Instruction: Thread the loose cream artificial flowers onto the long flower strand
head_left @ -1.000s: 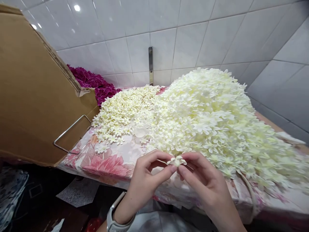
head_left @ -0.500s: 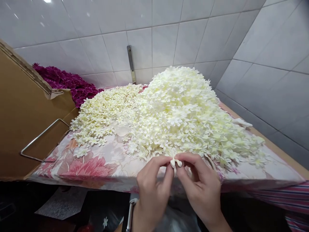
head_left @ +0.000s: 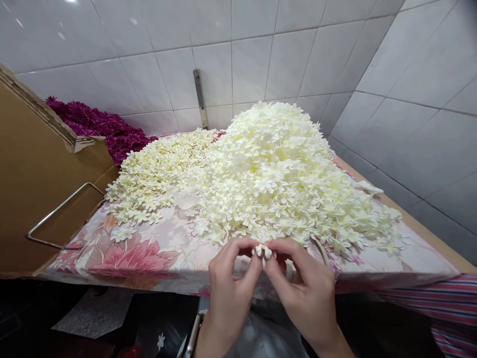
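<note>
My left hand [head_left: 231,286] and my right hand [head_left: 300,288] meet at the near edge of the table, fingertips pinched together on one small cream fabric flower [head_left: 262,250]. Just beyond them rises a big heap of cream flowers [head_left: 283,174]. To its left lies a flatter spread of cream flowers [head_left: 156,174]. A small clear cup [head_left: 185,198] sits between the two piles.
A pink floral cloth [head_left: 141,256] covers the table. A tilted cardboard box [head_left: 33,199] with a metal wire handle [head_left: 59,214] stands at the left. Purple flowers [head_left: 100,127] lie behind it. White tiled walls close off the back and right. Striped fabric [head_left: 447,308] hangs at the lower right.
The view swung right and then steadied. Both hands stayed pinched on the small flower, which now looks folded tighter between the fingertips than a second ago.
</note>
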A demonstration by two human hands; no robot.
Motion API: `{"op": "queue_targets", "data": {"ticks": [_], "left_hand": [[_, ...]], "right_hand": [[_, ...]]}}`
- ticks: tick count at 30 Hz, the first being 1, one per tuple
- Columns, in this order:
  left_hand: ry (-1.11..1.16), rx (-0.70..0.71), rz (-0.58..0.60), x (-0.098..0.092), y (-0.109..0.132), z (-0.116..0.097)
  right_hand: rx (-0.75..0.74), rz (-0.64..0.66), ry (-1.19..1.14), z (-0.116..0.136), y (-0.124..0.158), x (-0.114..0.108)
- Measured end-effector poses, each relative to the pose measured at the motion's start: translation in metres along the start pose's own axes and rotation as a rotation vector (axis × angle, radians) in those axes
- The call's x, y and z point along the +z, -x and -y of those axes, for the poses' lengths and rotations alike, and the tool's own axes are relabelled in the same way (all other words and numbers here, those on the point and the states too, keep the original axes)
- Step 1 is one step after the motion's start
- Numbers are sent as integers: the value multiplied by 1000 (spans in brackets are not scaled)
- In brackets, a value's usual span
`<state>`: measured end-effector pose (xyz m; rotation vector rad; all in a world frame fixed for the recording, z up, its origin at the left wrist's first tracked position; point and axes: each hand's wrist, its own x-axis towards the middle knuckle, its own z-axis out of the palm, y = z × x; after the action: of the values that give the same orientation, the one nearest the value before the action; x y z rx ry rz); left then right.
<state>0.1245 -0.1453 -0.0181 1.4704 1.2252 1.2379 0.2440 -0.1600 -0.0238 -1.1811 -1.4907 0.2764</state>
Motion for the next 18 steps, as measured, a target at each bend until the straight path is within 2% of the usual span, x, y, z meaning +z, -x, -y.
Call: {"op": "queue_targets", "data": {"ticks": [2, 4, 6, 9, 13, 18], "left_hand": [[111, -95, 171, -6, -3, -2], [178, -140, 247, -13, -6, -4], [187, -153, 207, -18, -7, -4], [212, -216, 111, -21, -7, -2], [297, -327, 46, -26, -5, 0], [385, -430, 99, -42, -7, 8]], "right_hand": [[85, 119, -106, -4, 1, -3], [129, 188, -145, -7, 0, -5], [79, 141, -91, -7, 0, -5], [-96, 74, -38, -3, -2, -2], [-224, 172, -23, 3, -5, 1], [-230, 245, -6, 6, -10, 3]]}}
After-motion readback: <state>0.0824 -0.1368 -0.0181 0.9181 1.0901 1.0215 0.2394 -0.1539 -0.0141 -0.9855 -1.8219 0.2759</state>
